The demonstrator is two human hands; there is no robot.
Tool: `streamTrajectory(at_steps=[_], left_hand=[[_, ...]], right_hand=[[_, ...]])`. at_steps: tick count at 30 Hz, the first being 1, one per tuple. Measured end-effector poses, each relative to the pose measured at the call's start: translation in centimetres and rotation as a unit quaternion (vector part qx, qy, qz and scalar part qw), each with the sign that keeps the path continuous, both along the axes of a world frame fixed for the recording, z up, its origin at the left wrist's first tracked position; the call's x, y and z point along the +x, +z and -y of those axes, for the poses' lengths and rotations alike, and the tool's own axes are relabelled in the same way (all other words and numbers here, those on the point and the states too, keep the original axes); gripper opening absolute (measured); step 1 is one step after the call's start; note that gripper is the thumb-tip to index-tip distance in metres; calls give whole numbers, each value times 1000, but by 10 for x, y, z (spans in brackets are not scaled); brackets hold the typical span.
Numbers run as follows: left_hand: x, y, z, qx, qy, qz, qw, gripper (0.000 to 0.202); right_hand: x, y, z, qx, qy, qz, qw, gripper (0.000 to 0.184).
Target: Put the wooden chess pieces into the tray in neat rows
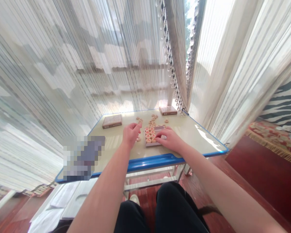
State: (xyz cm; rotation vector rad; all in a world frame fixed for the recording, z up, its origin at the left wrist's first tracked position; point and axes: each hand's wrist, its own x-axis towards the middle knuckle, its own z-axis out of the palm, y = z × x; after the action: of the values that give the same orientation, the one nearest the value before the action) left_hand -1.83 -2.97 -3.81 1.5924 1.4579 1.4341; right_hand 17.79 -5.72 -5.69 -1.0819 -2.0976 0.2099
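My left hand (131, 134) is over the table just left of the box, its fingers curled together; whatever they hold, if anything, is hidden. A loose Chinese chess piece (138, 139) lies beneath it. An open box (151, 145) contains rows of round wooden Chinese chess pieces with red characters (147, 136). My right hand (169, 138) reaches over the right side of this box, thumb and fingertips closed at a piece (153, 140) in the near row. Its palm hides part of the box. More loose pieces (153, 119) are scattered behind the box.
A flat closed box (112, 121) lies at the back left of the table (196, 142), and another box (168, 110) at the back right. A blurred-out dark flat object (87, 157) is at the left edge. Stacked papers (65, 200) sit below. Curtains hang behind.
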Motion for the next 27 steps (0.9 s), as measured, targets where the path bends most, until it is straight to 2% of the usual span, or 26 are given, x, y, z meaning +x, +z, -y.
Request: streamTrajectory(at_steps=[10,20,24,27], left_hand=[[-1,-4,-2,-8,-6,0,1000,33],[0,-2,2,-6,21,-73,997,31],[-3,-10,-5,9,20,-117,993,29],[-6,-18,-13,6,15,-136,991,25]], right_hand=[[-1,-2,0,19,0,-1,1000,10],[2,-7,-8,34,-80,30,996,22],[2,-8,-10,26,-110,34,993,21],[3,-10,-12,15,-126,-3,992,21]])
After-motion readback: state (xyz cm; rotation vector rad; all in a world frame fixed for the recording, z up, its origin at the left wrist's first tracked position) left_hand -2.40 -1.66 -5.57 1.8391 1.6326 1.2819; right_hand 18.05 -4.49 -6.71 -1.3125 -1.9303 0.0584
